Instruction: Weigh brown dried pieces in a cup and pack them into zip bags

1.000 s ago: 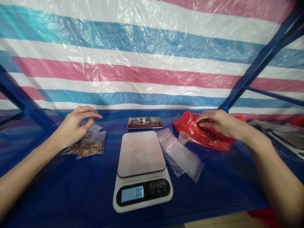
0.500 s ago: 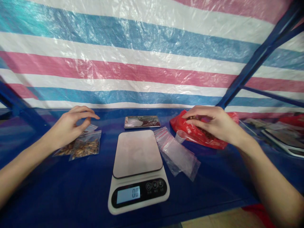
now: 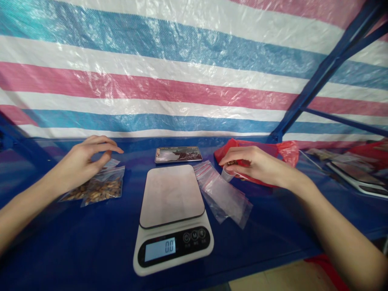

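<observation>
My right hand (image 3: 250, 163) is pinched around a few small brown, seed-like pieces (image 3: 232, 162) at the mouth of a small clear plastic cup (image 3: 227, 174). Behind and under that hand lies a red plastic bag (image 3: 286, 151), partly hidden. My left hand (image 3: 87, 155) hovers with its fingers loosely bent and apart, holding nothing. Just below it are zip bags of brown pieces (image 3: 104, 189). Between my hands stands a kitchen scale (image 3: 172, 198) with a bare platform, its display reading 0.0. Several flat clear zip bags (image 3: 226, 198) lie against the scale's right side.
A phone-like flat device (image 3: 178, 154) lies behind the scale. Farther right are another scale (image 3: 357, 176) and more plastic bags. Blue metal bars (image 3: 321, 76) frame both sides, and a striped plastic sheet (image 3: 169, 93) hangs at the back of the blue table (image 3: 100, 250).
My right hand has moved left and down from over the red bag to the small cup, carrying brown pieces. My left hand keeps its pose. The view has shifted slightly.
</observation>
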Motion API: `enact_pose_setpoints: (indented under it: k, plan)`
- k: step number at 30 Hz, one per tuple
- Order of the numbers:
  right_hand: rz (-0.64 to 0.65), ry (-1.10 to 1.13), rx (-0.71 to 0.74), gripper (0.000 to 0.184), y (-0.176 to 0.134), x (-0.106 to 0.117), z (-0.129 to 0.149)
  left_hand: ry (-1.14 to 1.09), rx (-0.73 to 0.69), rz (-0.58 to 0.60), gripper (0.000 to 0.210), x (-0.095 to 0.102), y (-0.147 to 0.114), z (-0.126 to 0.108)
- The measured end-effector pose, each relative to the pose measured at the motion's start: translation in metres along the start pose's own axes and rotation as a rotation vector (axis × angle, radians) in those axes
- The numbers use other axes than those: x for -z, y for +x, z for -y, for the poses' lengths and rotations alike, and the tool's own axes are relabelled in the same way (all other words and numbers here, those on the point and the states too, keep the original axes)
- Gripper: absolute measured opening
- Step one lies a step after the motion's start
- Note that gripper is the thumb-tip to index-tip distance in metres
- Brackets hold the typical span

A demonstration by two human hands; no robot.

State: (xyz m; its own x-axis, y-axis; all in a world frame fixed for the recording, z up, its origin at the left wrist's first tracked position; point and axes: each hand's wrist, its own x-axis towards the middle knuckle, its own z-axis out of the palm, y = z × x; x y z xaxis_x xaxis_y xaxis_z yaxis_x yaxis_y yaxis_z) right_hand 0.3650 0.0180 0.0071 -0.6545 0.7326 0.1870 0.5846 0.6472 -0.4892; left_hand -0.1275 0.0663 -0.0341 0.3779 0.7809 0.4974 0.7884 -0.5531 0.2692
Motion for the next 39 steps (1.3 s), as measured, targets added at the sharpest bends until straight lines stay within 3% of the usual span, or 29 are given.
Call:
enact_pose_setpoints:
  k: [14,19,32,39]
  plan:
    - [0.056,0.071,-0.017,0.022,-0.005,0.004,-0.005,-0.010,0.009,0.019,0.031,0.001,0.000,0.002]
    - [0.013,0.041,-0.012,0.032,-0.005,0.003,-0.009,-0.095,0.024,0.040,0.019,0.004,0.001,-0.003]
    - [-0.040,0.018,0.043,0.026,-0.005,0.010,0.001,-0.127,0.039,0.012,0.016,0.005,0.004,-0.007]
    - [-0.238,0.008,0.025,0.018,-0.022,0.002,0.016,-0.037,0.004,-0.012,0.022,0.005,0.003,0.004]
